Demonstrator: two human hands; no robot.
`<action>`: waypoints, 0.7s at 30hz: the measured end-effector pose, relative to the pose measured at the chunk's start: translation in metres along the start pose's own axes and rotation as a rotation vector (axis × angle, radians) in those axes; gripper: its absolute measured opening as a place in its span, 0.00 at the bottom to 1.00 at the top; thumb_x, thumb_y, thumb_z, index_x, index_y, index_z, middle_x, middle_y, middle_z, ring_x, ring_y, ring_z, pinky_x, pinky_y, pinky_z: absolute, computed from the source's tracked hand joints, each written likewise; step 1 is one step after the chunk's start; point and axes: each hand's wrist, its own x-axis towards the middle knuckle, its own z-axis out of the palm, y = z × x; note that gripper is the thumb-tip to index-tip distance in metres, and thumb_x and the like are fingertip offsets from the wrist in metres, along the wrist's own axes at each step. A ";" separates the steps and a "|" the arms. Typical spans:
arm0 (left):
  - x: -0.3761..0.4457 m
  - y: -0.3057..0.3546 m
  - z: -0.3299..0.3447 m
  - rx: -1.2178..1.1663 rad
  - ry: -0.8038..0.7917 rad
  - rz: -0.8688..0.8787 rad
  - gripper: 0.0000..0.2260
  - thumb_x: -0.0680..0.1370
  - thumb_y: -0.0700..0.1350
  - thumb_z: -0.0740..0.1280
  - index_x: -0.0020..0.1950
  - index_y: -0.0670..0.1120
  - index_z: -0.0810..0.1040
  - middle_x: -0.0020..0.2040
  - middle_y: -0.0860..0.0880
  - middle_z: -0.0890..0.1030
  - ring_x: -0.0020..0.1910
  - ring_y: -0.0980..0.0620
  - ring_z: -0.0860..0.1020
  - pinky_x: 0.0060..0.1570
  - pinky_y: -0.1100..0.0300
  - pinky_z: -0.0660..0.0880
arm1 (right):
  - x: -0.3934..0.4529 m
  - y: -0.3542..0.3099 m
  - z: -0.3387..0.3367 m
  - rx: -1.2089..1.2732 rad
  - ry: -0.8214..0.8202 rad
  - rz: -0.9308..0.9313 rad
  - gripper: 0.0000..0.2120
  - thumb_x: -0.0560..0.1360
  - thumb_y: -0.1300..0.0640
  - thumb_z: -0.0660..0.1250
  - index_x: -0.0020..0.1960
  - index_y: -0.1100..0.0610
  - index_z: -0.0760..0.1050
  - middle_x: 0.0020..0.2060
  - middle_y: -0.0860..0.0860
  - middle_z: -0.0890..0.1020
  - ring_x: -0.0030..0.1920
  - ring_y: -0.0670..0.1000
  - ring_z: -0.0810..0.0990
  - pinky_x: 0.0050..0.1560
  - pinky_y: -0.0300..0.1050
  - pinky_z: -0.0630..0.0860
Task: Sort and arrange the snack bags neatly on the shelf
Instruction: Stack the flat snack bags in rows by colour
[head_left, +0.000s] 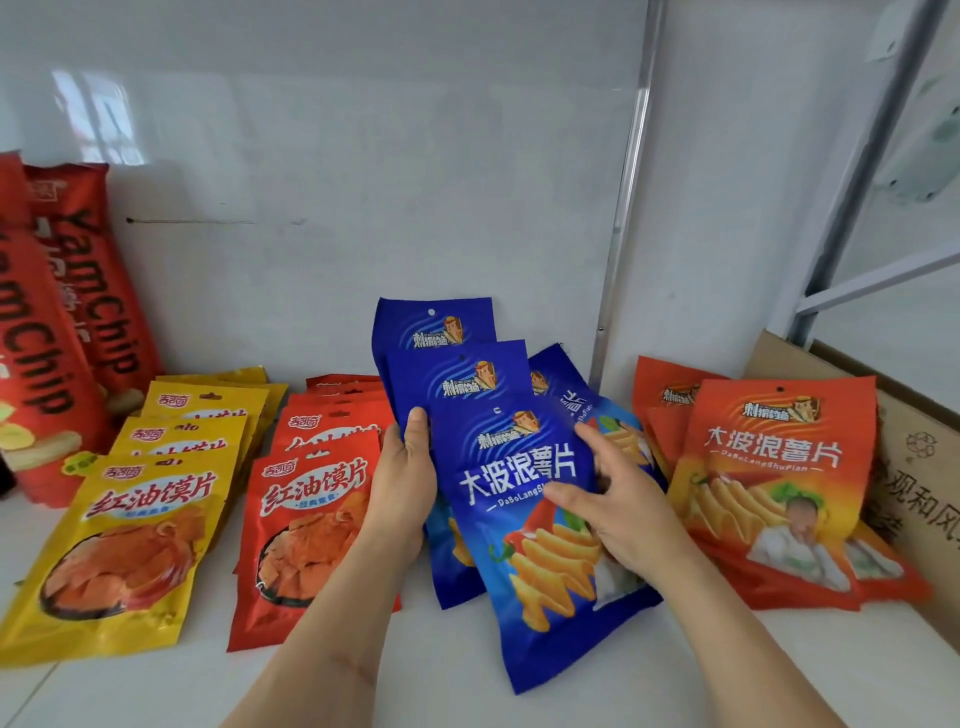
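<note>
**Blue bags fanned between two hands**

The blue bags (524, 499) lie in an overlapping fan at the middle of the shelf (322, 691), between the red bags (311, 499) and the orange bags (774, 483). Their long axes run front to back, but the front bag is tilted, its lower end swung rightward. The left hand (402, 478) is set against the fan's left edge, thumb on top and fingers apparently curled beneath. The right hand (615, 499) is laid flat on the front bag, fingers spread and straight. The stack is thus bracketed from both sides. Squaring it would probably call for the tilted bag to be turned back by the right hand.
</note>
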 end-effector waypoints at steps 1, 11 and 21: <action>-0.002 0.002 0.001 -0.010 -0.004 -0.016 0.15 0.83 0.60 0.57 0.64 0.53 0.71 0.55 0.54 0.82 0.51 0.55 0.83 0.43 0.59 0.80 | 0.000 -0.001 0.002 -0.016 -0.011 0.002 0.38 0.71 0.52 0.76 0.75 0.43 0.62 0.55 0.37 0.79 0.54 0.39 0.81 0.59 0.48 0.79; -0.002 0.003 -0.006 0.006 -0.086 -0.032 0.19 0.76 0.60 0.71 0.63 0.53 0.75 0.52 0.50 0.87 0.47 0.49 0.87 0.48 0.50 0.83 | 0.012 -0.003 0.009 -0.073 -0.135 0.021 0.42 0.68 0.48 0.78 0.75 0.42 0.61 0.58 0.38 0.78 0.58 0.42 0.80 0.59 0.50 0.79; 0.010 -0.004 -0.007 0.171 -0.027 -0.022 0.18 0.77 0.48 0.73 0.63 0.48 0.72 0.54 0.48 0.85 0.47 0.48 0.86 0.42 0.51 0.83 | 0.067 -0.014 -0.021 -0.327 0.162 0.018 0.21 0.79 0.44 0.63 0.68 0.52 0.71 0.55 0.44 0.77 0.55 0.46 0.78 0.45 0.40 0.74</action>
